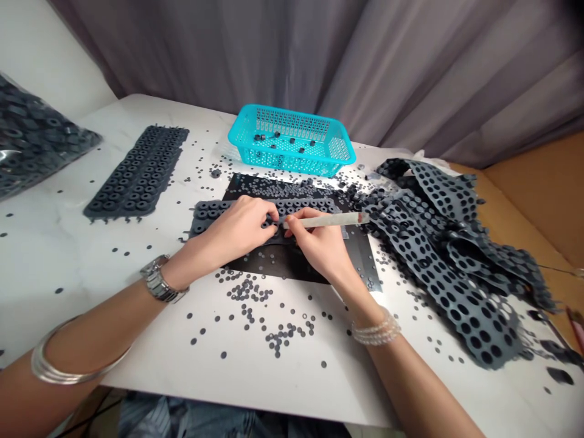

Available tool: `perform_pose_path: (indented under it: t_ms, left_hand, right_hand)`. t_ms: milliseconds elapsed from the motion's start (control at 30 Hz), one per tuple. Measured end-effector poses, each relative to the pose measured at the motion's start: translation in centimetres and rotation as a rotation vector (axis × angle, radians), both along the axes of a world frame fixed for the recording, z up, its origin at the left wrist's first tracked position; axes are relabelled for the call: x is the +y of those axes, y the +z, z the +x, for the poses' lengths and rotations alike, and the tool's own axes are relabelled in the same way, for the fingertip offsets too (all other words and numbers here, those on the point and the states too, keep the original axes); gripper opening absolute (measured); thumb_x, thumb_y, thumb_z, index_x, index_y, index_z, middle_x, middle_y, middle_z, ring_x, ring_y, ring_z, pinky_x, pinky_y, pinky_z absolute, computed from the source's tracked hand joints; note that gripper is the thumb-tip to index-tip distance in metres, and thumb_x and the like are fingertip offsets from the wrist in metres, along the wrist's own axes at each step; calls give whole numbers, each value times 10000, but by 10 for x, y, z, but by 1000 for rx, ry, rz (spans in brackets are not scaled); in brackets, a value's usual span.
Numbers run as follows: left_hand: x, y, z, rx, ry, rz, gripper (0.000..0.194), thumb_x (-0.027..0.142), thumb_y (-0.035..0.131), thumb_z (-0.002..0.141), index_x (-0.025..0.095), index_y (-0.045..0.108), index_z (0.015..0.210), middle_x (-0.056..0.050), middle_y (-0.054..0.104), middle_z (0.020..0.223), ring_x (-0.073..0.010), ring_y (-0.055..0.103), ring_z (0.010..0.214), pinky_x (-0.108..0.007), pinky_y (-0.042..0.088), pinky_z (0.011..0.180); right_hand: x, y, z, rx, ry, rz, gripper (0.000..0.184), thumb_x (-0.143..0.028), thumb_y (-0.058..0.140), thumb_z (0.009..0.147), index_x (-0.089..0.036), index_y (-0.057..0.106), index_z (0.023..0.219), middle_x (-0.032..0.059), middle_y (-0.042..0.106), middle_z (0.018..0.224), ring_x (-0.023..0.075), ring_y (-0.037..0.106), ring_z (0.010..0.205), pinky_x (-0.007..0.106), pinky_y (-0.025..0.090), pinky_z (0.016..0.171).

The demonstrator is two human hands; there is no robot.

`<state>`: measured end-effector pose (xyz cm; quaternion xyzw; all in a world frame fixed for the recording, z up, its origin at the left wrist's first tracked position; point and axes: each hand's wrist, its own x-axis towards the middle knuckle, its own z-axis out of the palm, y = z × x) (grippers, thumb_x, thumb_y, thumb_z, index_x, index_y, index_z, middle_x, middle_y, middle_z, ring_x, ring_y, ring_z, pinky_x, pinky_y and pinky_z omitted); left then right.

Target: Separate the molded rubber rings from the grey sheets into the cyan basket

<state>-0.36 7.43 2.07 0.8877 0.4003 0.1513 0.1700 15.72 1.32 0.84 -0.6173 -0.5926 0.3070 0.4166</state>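
Observation:
My left hand (241,228) lies with curled fingers pressing on a dark rubber sheet of ring-shaped washers (296,208), which rests on a black mat (274,258). My right hand (317,243) is closed around a pale stick-like tool (326,221). The tool's tip touches the sheet beside my left fingertips. A watch is on my left wrist, and a bead bracelet on my right.
A turquoise basket (292,140) with a few washers stands behind the mat. Another full washer sheet (139,173) lies at left, a bag of parts (31,140) at far left. Punched-out rubber sheets (451,243) pile up at right. Small black discs (269,322) litter the white table (59,255).

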Motion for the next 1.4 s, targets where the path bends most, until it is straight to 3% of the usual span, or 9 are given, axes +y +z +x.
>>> perform_pose_path:
  t_ms: [200, 433, 567, 733, 833, 1000, 1067, 1267, 1400]
  left_hand:
    - [-4, 7, 2, -107, -19, -111, 153, 185, 549, 799, 181, 662, 696, 28, 501, 552, -131, 445, 565, -284, 295, 571]
    - [7, 26, -13, -1145, 279, -941, 58, 143, 674, 755, 138, 623, 783, -33, 580, 789, -79, 504, 656, -167, 356, 501]
    - [8, 24, -13, -1265, 323, -1290, 119, 8, 546, 700, 104, 571, 766, -132, 606, 908, -125, 572, 762, -169, 447, 551]
    - [4, 23, -11, -1242, 320, -1428, 135, 82, 524, 682, 128, 555, 805, -79, 537, 762, -118, 527, 638, -169, 383, 432]
    - [0, 22, -8, -996, 269, -1277, 36, 171, 600, 758, 150, 573, 768, 16, 418, 616, -60, 359, 476, -168, 205, 363]
    - [-13, 16, -4, -280, 116, -356, 141, 288, 632, 766, 195, 711, 838, 49, 427, 502, -90, 367, 458, -239, 247, 459]
    - [-17, 11, -2, -102, 64, -131, 182, 285, 611, 770, 203, 728, 882, 42, 472, 505, -108, 408, 475, -261, 268, 501]
    - [-23, 3, 7, 70, 31, -44, 193, 227, 566, 783, 185, 731, 874, 0, 555, 565, -147, 476, 537, -288, 249, 520]
    - [-21, 18, 4, -211, 112, -247, 90, 199, 609, 772, 183, 694, 748, 35, 468, 501, -106, 402, 483, -261, 252, 492]
  right_hand:
    - [0, 7, -7, -134, -14, 45, 232, -225, 525, 838, -189, 565, 613, 3, 590, 583, 124, 482, 530, 262, 336, 543]
    - [-1, 2, -1, 42, -50, -15, 246, -327, 549, 844, -175, 613, 662, 3, 621, 593, 119, 501, 515, 248, 369, 531]
    - [-5, 2, 5, 144, -117, -36, 230, -362, 565, 836, -179, 618, 707, 25, 675, 673, 146, 585, 598, 254, 423, 566]
    - [-11, 5, 10, 91, -89, -78, 225, -330, 558, 833, -181, 604, 671, 21, 662, 638, 150, 589, 578, 256, 417, 545]
    - [-12, 7, 10, 17, -44, -89, 237, -313, 543, 839, -181, 604, 652, 9, 643, 603, 141, 570, 555, 257, 410, 549]
    - [-13, 7, 9, -18, -19, -59, 253, -306, 536, 846, -177, 608, 641, 5, 638, 605, 127, 546, 553, 248, 387, 545]
    - [-13, 7, 8, -28, -10, -46, 249, -291, 540, 841, -174, 607, 632, 1, 626, 597, 118, 521, 541, 241, 370, 529]
    - [-13, 12, 2, -97, 16, -18, 233, -216, 535, 832, -164, 590, 612, -3, 595, 593, 105, 485, 528, 243, 338, 525]
    - [-14, 17, 0, -189, -8, -15, 230, -181, 534, 824, -164, 583, 600, -2, 575, 573, 111, 486, 538, 257, 325, 539]
